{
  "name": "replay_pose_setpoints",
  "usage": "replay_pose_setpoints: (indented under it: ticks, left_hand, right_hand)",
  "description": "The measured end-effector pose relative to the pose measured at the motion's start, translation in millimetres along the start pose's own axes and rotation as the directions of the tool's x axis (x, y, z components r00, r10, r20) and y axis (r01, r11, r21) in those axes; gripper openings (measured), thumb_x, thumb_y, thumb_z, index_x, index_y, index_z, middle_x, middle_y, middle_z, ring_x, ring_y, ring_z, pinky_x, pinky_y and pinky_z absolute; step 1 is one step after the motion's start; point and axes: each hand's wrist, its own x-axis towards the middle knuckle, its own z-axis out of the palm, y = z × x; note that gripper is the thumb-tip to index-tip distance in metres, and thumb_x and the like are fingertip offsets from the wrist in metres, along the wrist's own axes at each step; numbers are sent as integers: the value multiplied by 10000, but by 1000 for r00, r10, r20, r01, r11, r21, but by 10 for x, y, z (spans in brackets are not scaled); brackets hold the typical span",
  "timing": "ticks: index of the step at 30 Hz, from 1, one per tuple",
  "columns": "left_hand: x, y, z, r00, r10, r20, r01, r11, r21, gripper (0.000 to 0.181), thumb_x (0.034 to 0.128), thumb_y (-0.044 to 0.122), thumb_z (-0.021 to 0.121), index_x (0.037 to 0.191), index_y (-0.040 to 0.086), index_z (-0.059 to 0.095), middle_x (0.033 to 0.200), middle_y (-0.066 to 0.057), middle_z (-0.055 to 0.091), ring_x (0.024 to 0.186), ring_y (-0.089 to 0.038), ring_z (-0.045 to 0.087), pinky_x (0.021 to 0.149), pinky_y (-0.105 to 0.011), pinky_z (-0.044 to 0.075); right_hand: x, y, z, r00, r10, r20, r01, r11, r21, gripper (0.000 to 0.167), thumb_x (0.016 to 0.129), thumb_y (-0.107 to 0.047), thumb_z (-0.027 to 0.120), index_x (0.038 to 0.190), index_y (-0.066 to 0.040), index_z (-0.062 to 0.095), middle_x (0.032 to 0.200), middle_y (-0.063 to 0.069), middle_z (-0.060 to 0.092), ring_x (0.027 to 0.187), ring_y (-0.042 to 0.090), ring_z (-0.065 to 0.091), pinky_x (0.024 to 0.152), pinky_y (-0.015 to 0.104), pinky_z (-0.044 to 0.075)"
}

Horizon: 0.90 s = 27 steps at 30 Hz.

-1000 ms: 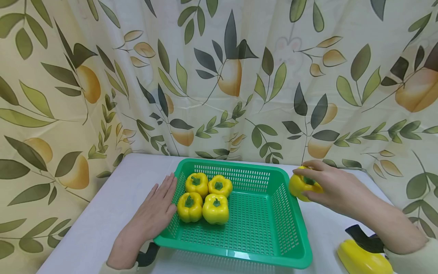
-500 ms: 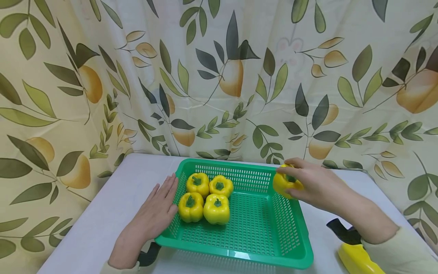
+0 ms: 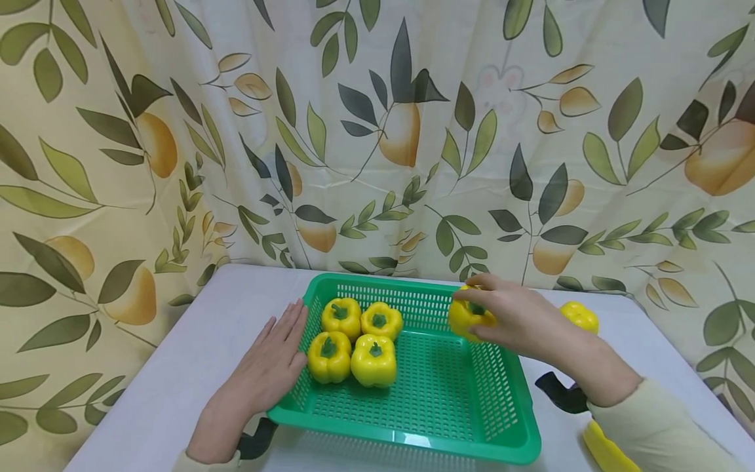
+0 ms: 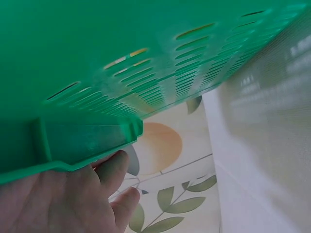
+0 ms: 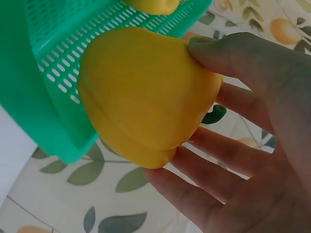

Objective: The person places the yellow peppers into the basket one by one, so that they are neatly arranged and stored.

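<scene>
In the head view, a green plastic basket (image 3: 407,438) holds several yellow bell peppers (image 3: 374,360) grouped in its left half. My right hand (image 3: 522,318) grips another yellow bell pepper (image 3: 466,320) by its sides, over the basket's far right corner. The right wrist view shows that pepper (image 5: 146,92) between thumb and fingers, its green stem partly hidden. My left hand (image 3: 259,367) rests on the basket's left rim with straight fingers; in the left wrist view the hand (image 4: 73,204) touches the underside of the green rim (image 4: 73,165).
Right of the basket, a yellow pepper (image 3: 580,317) stands on the white table (image 3: 159,393) behind my right forearm. Another yellow piece (image 3: 607,449) is partly covered by the sleeve near the front. A leaf-and-fruit patterned curtain (image 3: 377,151) hangs behind the table.
My right hand has carried the gripped pepper leftward, from outside the basket's right rim to over its inside. The pepper behind my forearm has come into sight. My left hand stays put.
</scene>
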Motion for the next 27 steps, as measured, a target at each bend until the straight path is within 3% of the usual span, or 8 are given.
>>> replay_pose_setpoints:
  ticks: [8,27]
  left_hand:
    - [2,-5,-1,1000,0,0,0,1000,-7,620,995,159,397,1566,15,202,1673,-99,122,1551,-270,135,1249,-531,134]
    - [-1,4,-8,1000,4,5,-4,1000,-15,621,997,166,395,1566,15,195,1673,-96,109,1550,-274,137,1251,-530,138]
  right_hand:
    - [101,-54,106,999,7,38,-7,1000,13,464,782,-134,767,1239,-166,694,1326,170,599,1009,297,661,776,425,609]
    - [332,-140,376,995,-35,97,31,998,49,441,783,-135,771,1218,-127,700,1224,104,614,855,146,610,732,316,571]
